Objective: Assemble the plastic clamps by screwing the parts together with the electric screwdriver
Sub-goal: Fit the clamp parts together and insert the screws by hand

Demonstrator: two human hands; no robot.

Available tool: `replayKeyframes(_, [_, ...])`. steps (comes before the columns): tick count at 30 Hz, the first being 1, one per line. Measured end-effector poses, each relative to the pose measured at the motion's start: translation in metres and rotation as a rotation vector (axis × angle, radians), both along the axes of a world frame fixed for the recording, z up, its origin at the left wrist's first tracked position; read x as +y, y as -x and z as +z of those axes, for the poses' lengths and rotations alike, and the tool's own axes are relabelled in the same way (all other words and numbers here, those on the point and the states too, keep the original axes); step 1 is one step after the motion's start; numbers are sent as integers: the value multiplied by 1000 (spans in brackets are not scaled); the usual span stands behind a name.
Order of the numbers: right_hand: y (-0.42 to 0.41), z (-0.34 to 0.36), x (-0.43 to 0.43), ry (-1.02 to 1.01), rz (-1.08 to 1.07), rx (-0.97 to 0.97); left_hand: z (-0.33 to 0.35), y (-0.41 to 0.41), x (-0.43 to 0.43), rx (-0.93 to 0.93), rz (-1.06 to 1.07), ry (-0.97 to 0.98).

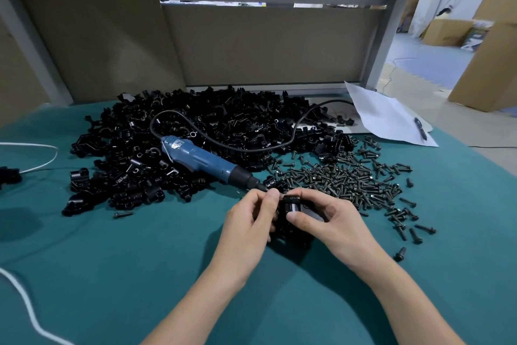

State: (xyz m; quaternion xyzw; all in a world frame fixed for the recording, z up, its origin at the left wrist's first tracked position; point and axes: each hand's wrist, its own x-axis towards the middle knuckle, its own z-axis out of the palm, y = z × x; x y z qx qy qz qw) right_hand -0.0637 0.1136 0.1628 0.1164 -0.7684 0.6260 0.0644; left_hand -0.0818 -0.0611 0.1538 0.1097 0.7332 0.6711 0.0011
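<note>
- Just in front of the person, the two hands meet above the teal table cover (112, 260), holding one black plastic clamp (292, 204) between them.
- The left hand (249, 221) has its fingers curled in tight; thumb and forefinger pinch narrowly at the clamp's left edge. Whether a screw sits in that pinch, I cannot tell, since the spot is dark and partly hidden.
- The right hand (330, 221) wraps the clamp from the other side: its thumb presses on the near face, and the forefinger curls over the top. The remaining fingers are folded behind the part and hidden.
- The clamp is raised off the cover, and its lower part is lost in shadow between the palms.
- The electric screwdriver (201, 158), blue with a black nose, lies unheld and slanted on the heap of clamp parts (195, 120). Its tip points at the hands and ends just beside the left forefinger.
- Its black cord (293, 132) loops back over the heap toward the far right.
- Loose dark screws (349, 179) are spread on the cover to the right, their nearest ones close to the right hand.
- A sheet of paper (389, 118) with a pen (421, 127) on it lies at the far right corner, well apart from the hands.
- A white cable (28, 154) runs along the left edge.
</note>
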Motion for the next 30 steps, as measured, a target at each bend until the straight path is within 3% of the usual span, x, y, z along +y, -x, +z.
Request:
replayKeyframes(14, [-3, 4, 0, -19, -24, -32, 3, 0, -2, 44, -38, -15])
replayKeyframes(20, [-2, 8, 1, 185, -65, -103, 3, -3, 0, 89, -12, -31])
replayKeyframes(24, [1, 15, 12, 717, -49, -193, -2, -3, -2, 193, 46, 261])
replayKeyframes(28, [0, 20, 19, 967, -74, -233, -2, -3, -14, 511, 4, 793])
replayKeyframes(30, [0, 21, 19, 1034, -123, -256, -2, -2, -18, 577, -42, 927])
